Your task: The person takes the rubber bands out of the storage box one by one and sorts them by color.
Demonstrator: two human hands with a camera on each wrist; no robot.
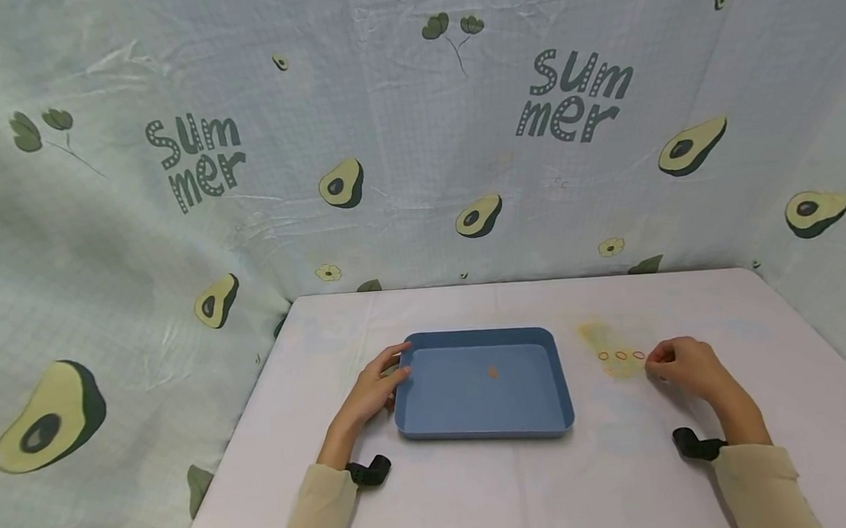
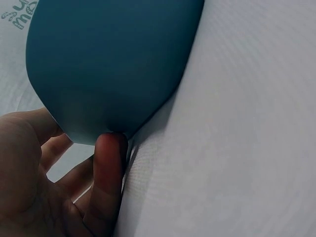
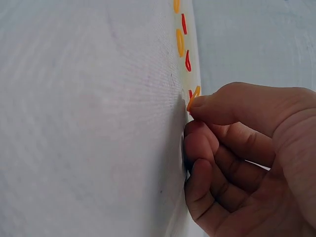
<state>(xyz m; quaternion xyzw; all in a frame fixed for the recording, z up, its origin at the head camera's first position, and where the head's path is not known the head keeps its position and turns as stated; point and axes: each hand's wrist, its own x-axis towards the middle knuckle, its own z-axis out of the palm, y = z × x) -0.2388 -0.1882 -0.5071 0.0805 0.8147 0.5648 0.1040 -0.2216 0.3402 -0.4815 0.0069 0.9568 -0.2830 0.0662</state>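
Note:
A shallow blue tray (image 1: 486, 435) lies on the white table, with a small orange-brown patch (image 1: 493, 372) on its floor. My left hand (image 1: 374, 386) grips the tray's left side, fingers at the rim; the left wrist view shows fingers on both sides of the tray wall (image 2: 98, 98). Right of the tray, my right hand (image 1: 691, 367) pinches a small yellow rubber band (image 3: 196, 94) between thumb and fingertip. Beyond its fingertips, small red rubber bands (image 1: 621, 356) lie in a row, with yellow ones (image 3: 180, 43) beside them in the right wrist view.
The bands lie around a pale yellow patch (image 1: 602, 338) on the white table (image 1: 473, 495). Behind the table and at its sides hangs a pale cloth (image 1: 400, 120) printed with avocados and lettering. Each wrist wears a black camera (image 1: 370, 471).

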